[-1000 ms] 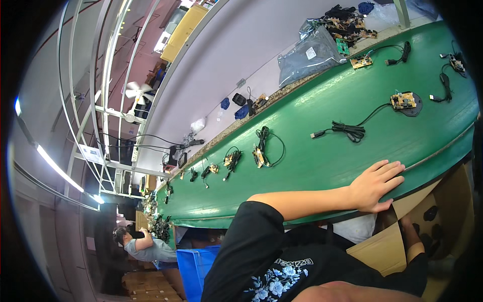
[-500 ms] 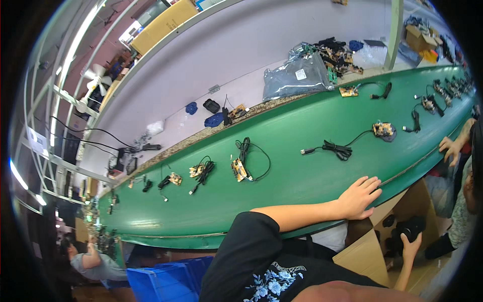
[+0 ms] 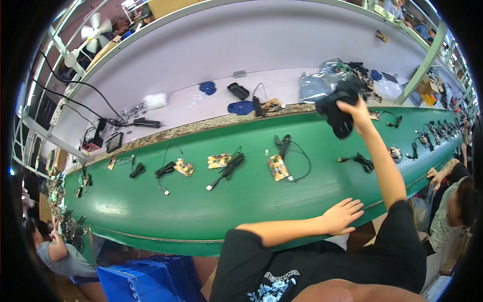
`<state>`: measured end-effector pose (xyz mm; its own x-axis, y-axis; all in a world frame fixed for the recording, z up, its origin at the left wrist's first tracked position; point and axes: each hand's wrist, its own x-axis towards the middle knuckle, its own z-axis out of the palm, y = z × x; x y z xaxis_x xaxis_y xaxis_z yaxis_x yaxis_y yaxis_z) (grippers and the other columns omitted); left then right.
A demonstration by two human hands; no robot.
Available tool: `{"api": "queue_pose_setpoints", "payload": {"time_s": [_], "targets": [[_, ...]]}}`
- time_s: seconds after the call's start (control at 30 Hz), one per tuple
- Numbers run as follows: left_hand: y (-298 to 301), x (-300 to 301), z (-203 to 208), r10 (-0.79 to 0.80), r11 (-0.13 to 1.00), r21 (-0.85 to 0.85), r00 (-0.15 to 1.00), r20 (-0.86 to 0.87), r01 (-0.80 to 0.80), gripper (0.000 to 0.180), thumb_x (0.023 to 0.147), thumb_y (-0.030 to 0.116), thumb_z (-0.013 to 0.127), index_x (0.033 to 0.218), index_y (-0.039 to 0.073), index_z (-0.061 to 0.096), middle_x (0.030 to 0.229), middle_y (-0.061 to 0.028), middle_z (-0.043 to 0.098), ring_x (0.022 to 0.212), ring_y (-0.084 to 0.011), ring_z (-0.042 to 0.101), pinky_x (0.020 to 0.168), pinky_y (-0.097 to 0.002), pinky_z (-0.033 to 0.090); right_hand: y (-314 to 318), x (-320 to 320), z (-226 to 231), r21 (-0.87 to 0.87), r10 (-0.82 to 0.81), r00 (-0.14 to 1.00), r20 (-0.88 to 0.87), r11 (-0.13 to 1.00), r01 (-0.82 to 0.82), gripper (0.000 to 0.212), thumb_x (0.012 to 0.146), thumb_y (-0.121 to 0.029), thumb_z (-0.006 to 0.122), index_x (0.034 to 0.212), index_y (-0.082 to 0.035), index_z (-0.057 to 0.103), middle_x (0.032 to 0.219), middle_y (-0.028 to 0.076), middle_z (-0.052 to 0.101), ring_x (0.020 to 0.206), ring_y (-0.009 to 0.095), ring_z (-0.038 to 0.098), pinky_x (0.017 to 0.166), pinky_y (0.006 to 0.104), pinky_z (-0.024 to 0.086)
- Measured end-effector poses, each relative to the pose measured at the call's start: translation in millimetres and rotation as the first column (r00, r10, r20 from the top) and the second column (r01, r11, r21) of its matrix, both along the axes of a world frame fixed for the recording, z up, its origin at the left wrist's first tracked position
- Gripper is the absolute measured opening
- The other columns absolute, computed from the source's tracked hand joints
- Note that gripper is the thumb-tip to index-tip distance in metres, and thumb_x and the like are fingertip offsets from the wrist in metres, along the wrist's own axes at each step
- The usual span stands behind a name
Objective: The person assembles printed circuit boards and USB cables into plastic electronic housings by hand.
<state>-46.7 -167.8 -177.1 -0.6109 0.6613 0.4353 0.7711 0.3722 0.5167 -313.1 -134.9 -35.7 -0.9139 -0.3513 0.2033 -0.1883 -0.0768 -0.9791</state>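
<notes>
Head view: right hand (image 3: pixel 357 115), closed around black pieces (image 3: pixel 334 109) raised over the green belt (image 3: pixel 176 211)'s far side, best gripped snugly and clear of cabled circuit boards (image 3: pixel 277 167); left hand (image 3: pixel 342 217), fingers spread, gripping nothing, at near edge.

several black, rounded parts (image 3: pixel 338 117) are bunched in the right hand (image 3: pixel 358 116) above the green belt (image 3: pixel 166 216)

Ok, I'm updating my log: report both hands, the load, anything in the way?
Right hand holding black parts aloft. Left hand open, palm-down on green surface's near side. Nearby: wired circuit boards along that surface.
</notes>
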Motion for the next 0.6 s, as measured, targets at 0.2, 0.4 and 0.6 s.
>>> {"api": "queue_pose_setpoints", "payload": {"time_s": [0.2, 0.4, 0.6], "targets": [[-138.1, 95.1, 25.6, 0.411, 0.910, -0.103, 0.907, 0.096, -0.402, 0.056, 0.094, 0.033, 0.062, 0.140, 0.002, 0.052, 0.152, -0.0171, 0.045, 0.143, -0.0314, 0.041, 0.119, -0.0463, 0.029, -146.2, -119.5, -16.6, 0.288, 0.102, 0.989, 0.111, 0.949, -0.130, 0.065, 0.072, -0.015, 0.087, 0.127, 0.002, 0.058, 0.118, 0.016, 0.068, 0.107, 0.024, 0.067, 0.095, 0.0378, 0.055], [-132.2, 90.8, 34.9, 0.416, 0.907, -0.112, 0.906, 0.080, -0.407, 0.051, 0.094, 0.032, 0.065, 0.135, 0.003, 0.057, 0.148, -0.0145, 0.050, 0.139, -0.0296, 0.045, 0.114, -0.0451, 0.034, -139.5, -166.5, -31.6, 0.517, -0.247, 0.908, -0.337, 0.758, 0.398, 0.110, 0.063, -0.037, 0.092, 0.147, 0.007, 0.037, 0.136, 0.031, 0.056, 0.125, 0.039, 0.058, 0.106, 0.0419, 0.047], [-140.5, 87.1, 45.4, 0.449, 0.883, -0.219, 0.883, 0.141, -0.414, 0.058, 0.087, 0.032, 0.072, 0.134, 0.002, 0.057, 0.146, -0.0187, 0.050, 0.137, -0.0350, 0.045, 0.112, -0.0489, 0.033, -44.5, -30.8, -25.9, 0.459, 0.222, 0.889, -0.401, 0.888, -0.014, 0.054, 0.087, -0.031, 0.074, 0.133, -0.007, 0.059, 0.128, 0.014, 0.067, 0.119, 0.026, 0.063, 0.100, 0.0427, 0.050]]}}
